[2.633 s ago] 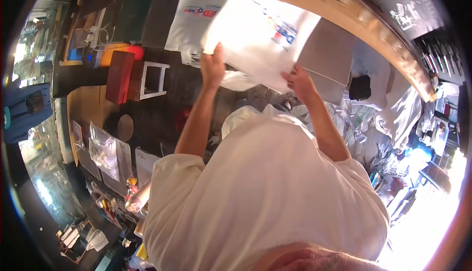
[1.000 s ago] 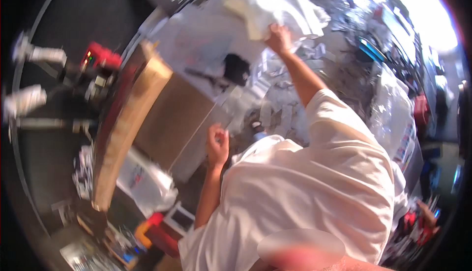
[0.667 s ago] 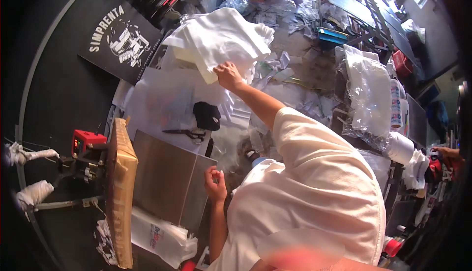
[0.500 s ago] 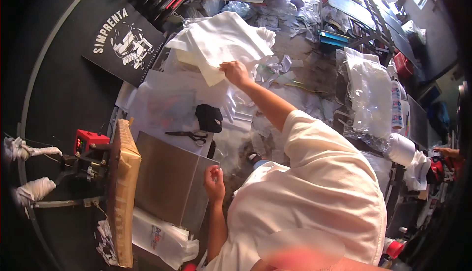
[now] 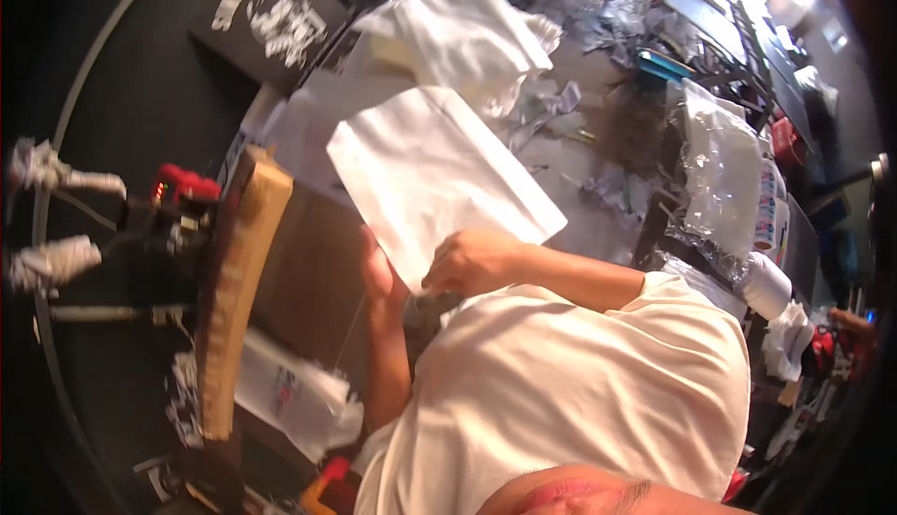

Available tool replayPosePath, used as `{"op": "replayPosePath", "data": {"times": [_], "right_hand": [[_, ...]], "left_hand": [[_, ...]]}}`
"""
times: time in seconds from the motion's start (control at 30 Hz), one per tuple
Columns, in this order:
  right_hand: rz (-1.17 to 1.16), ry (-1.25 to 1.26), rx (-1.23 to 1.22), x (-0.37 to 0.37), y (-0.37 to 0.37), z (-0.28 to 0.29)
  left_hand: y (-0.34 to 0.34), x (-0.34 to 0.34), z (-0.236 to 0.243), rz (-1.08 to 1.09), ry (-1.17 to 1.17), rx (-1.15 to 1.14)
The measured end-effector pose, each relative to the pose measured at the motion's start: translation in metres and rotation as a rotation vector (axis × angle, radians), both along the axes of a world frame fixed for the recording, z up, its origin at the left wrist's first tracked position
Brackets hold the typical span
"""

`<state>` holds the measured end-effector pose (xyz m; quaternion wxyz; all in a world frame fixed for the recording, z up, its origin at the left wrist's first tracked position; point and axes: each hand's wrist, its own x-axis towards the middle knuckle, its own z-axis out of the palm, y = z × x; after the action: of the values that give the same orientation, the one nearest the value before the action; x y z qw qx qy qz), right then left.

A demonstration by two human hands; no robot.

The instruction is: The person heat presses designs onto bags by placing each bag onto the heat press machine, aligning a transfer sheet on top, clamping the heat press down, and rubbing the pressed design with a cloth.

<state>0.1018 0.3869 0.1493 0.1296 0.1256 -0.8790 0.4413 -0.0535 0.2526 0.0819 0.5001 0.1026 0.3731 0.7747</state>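
A flat white fabric bag [image 5: 439,169], blank on the visible face, is held in front of my body. My left hand [image 5: 378,267] grips its left lower edge, fingers partly hidden by the material. Curled over the lower corner nearest me is my right hand [image 5: 476,258], pinching the fabric. Just beyond lies a rumpled pile of white fabric pieces [image 5: 472,34]. To the left stand a heat press's tape-covered upper plate [image 5: 234,309] and its brownish lower platen [image 5: 304,291], beside my left hand.
A red controller [image 5: 182,186] and black printed board [image 5: 262,29] are left. Printed bags [image 5: 290,384] lie below the press. Plastic-wrapped stacks [image 5: 719,169] and a blue tray [image 5: 663,66] are right, scraps [image 5: 617,193] between. Another person's hand [image 5: 855,323] appears at far right.
My right hand has come back from the pile toward my body with the white bag. My left hand has risen and taken hold of it. The view has shifted.
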Motion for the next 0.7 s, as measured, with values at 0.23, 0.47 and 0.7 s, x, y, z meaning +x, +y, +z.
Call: {"op": "replayPosePath", "data": {"times": [0.23,0.47,0.7], "right_hand": [[-0.652,-0.373,-0.280,-0.012,0.041,-0.151],[-0.168,-1.183,-0.843,-0.024,0.020,-0.178],[-0.417,-0.617,-0.044,-0.111,-0.023,-0.171]], "left_hand": [[-0.094,-0.006,-0.068,0.084,0.530,-0.641],[-0.209,0.018,-0.074,0.383,0.195,-0.453],[-0.262,-0.014,-0.124,0.687,0.627,-1.084]]}}
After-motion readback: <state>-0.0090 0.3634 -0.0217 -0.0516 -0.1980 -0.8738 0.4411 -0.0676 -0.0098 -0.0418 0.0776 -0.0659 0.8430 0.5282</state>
